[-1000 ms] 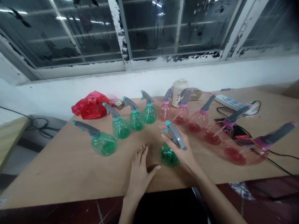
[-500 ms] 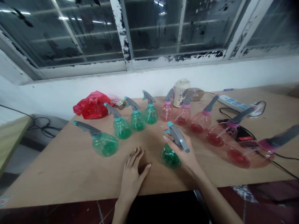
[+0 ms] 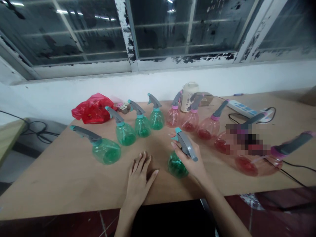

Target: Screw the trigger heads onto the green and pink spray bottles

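My right hand (image 3: 194,161) is wrapped round the neck of a green spray bottle (image 3: 177,166) with a grey and teal trigger head. That bottle stands upright near the table's front edge; part of its neck is hidden by my fingers. My left hand (image 3: 139,179) rests on the tabletop to its left, fingers stretched out and holding nothing. Further left is another green spray bottle (image 3: 106,152). Beyond my hands, several more green ones, such as the nearest of them (image 3: 125,134), stand in a slanting row. On the right runs a row of pink spray bottles (image 3: 208,127).
A red plastic bag (image 3: 95,108) lies at the back left. Behind the pink bottles is a lidded paper cup (image 3: 189,97). A white power strip (image 3: 247,110) with black cables sits at the back right. The wooden table (image 3: 61,177) meets a wall under a window.
The whole view has shifted slightly, so everything sits a little further left. My right hand keeps its grip on the green spray bottle, and my left hand still rests on the table.
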Available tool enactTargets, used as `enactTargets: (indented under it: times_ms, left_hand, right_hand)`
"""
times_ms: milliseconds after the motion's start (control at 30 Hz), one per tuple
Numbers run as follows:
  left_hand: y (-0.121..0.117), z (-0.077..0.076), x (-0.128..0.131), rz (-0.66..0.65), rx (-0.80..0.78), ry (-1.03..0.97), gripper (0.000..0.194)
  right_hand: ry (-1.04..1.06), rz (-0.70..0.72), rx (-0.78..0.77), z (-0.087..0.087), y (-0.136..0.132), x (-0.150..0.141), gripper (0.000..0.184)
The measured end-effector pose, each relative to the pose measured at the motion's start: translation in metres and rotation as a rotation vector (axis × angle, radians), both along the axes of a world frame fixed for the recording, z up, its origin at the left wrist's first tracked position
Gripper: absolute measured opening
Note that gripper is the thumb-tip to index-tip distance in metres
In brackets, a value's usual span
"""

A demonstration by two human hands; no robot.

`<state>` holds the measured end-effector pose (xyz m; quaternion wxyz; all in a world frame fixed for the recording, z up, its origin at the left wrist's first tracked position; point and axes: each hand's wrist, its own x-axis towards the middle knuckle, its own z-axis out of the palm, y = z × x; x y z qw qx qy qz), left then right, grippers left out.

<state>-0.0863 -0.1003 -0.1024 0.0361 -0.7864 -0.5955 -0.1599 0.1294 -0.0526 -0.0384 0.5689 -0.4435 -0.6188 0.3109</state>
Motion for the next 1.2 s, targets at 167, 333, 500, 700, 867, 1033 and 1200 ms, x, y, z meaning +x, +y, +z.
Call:
enactTargets:
  times_ms: [167, 333, 500, 700, 867, 1033, 1200]
  left_hand:
    - [0.000, 0.001, 0.000, -0.011, -0.011, -0.007, 0.053]
    - [0.000, 0.002, -0.001, -0.011, -0.019, -0.011, 0.054]
    - [0.000, 0.000, 0.000, -0.007, -0.012, -0.051, 0.052]
    - [-0.001, 0.003, 0.001, 0.008, -0.015, -0.061, 0.051]
    - [-0.002, 0.004, 0.001, -0.003, -0.028, -0.063, 0.051]
    - [-0.001, 0.003, 0.001, 0.005, -0.030, -0.078, 0.051]
    - [-0.002, 0.004, 0.001, -0.001, -0.020, -0.081, 0.051]
  right_hand:
    - [-0.039, -0.115, 0.002, 0.001, -0.005, 0.023, 0.028]
    - [-0.079, -0.216, -0.055, 0.009, -0.016, 0.043, 0.027]
    - [-0.039, -0.214, -0.142, 0.012, -0.020, 0.046, 0.027]
    - [0.013, -0.124, -0.147, 0.010, -0.019, 0.044, 0.023]
    - [-0.025, -0.145, -0.158, 0.008, -0.024, 0.042, 0.034]
    - [-0.037, -0.157, -0.143, 0.009, -0.027, 0.041, 0.029]
    - [-0.049, -0.187, -0.104, 0.008, -0.026, 0.042, 0.023]
